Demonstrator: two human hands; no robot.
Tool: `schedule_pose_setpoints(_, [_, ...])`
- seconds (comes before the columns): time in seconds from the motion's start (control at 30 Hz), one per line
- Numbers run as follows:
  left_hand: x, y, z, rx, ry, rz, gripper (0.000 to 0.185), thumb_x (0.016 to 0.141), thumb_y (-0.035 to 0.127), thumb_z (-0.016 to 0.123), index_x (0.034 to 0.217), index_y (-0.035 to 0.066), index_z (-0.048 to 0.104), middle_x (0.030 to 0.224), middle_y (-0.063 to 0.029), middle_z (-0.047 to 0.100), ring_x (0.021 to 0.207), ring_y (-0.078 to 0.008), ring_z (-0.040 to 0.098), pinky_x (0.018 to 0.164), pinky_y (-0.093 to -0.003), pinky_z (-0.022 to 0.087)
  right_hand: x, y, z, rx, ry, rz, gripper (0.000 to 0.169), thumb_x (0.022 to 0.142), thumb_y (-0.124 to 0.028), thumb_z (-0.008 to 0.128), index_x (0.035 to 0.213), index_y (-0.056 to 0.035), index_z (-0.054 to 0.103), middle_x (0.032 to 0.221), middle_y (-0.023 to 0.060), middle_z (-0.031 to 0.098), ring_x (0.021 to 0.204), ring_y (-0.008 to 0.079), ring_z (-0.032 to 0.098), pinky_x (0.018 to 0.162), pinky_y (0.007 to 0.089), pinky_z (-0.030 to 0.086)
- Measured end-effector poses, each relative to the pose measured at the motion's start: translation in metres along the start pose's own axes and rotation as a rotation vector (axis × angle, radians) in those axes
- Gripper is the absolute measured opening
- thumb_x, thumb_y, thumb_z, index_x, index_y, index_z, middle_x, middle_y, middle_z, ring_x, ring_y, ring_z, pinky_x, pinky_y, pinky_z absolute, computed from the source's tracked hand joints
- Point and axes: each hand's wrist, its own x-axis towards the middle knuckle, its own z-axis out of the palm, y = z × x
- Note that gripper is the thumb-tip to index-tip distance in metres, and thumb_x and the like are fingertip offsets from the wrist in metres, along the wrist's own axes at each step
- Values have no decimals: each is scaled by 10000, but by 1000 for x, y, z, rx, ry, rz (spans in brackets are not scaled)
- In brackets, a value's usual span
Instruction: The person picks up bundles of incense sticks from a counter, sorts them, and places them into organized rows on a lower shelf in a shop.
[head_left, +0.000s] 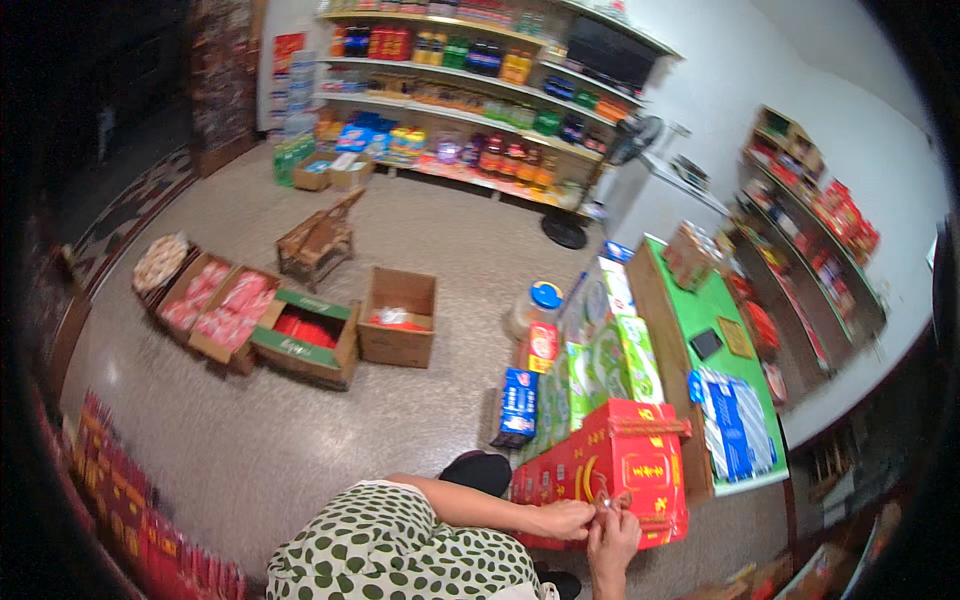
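In the lower right, my left hand (568, 519) and my right hand (615, 534) meet over the side of a stack of red cartons with yellow print (645, 469). Both hands pinch a small, shiny, crumpled piece (606, 504) that looks like clear plastic. Blur and my fingers hide its exact shape. My left forearm comes across from the left, above spotted green and white clothing, while my right arm rises from the bottom edge. Green and white wrapped packs (607, 360) stand just behind the red stack.
To the right stands a green-topped counter (739, 300) bearing a dark phone (706, 343) and a blue-white package (735, 424). Open cardboard boxes (397, 352) and a wooden chair (319, 240) stand on the floor at left. Drink shelves (480, 116) line the back wall; a fan (564, 231) stands beside them.
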Motion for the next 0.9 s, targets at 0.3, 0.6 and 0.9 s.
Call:
schedule_pose_setpoints(0.3, [5, -10, 24, -6, 180, 124, 423, 683, 181, 633, 981, -50, 442, 972, -243, 497, 914, -408, 516, 746, -481, 445, 0, 94, -33, -41, -134, 342, 293, 816, -153, 574, 1107, -127, 583, 1082, 201, 519, 1052, 365, 474, 886, 436, 388])
schedule_pose_setpoints(0.6, [-2, -11, 21, -31, 311, 334, 433, 711, 247, 659, 999, -43, 514, 934, -252, 554, 887, -398, 541, 759, -451, 451, -13, 29, -20, 47, -258, 37, 301, 813, -130, 585, 1109, -81, 558, 1041, 202, 521, 930, 353, 520, 805, 442, 427])
schedule_pose_setpoints(0.9, [-19, 34, -22, 307, 113, 248, 434, 721, 228, 640, 1026, -20, 458, 911, -222, 545, 899, -359, 548, 730, -459, 457, -36, 130, -23, 189, 43, 427, 202, 790, -26, 550, 983, -36, 611, 972, 158, 596, 910, 271, 564, 834, 373, 439])
